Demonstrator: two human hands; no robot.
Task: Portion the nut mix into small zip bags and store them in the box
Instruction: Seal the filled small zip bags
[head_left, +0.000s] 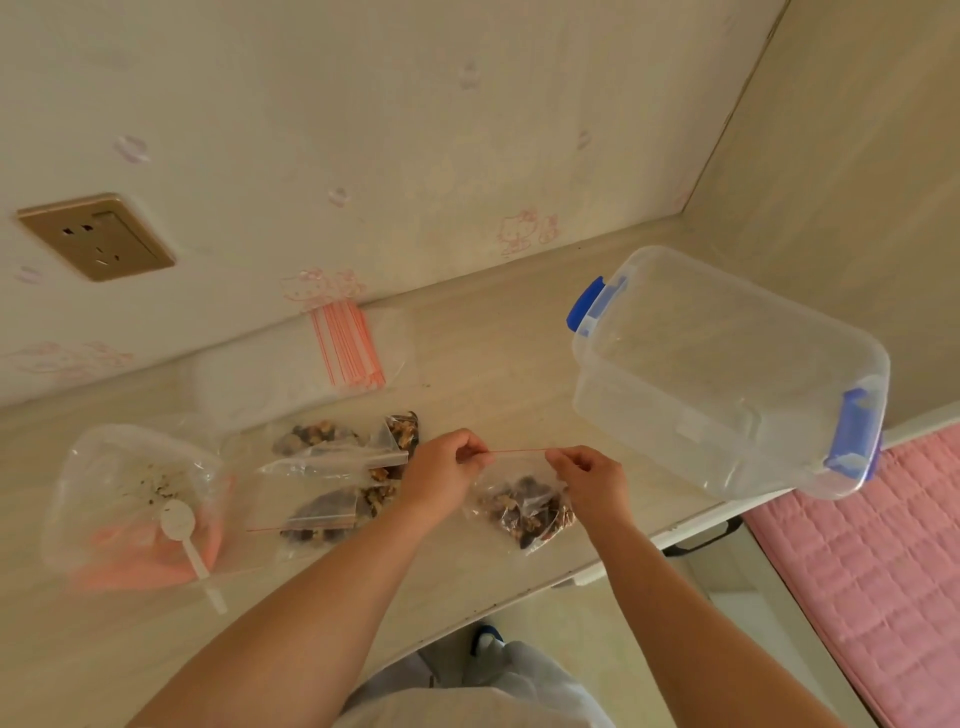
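Both hands pinched the red zip strip of a small bag (524, 506) of nuts over the desk (498, 353): the left hand (441, 475) at its nine o'clock end, the right hand (589, 480) at three o'clock. The clear box (727, 374) stood at two o'clock, open. Filled bags (337, 467) lay at nine o'clock, a white scoop (182, 530) beyond them.

I see a pale wall (363, 104) with faint pink cartoon prints and a gold socket (96, 236). A light woodgrain bench (493, 332) runs along it into a corner. A pink quilted bed (878, 582) sits beside it, right.
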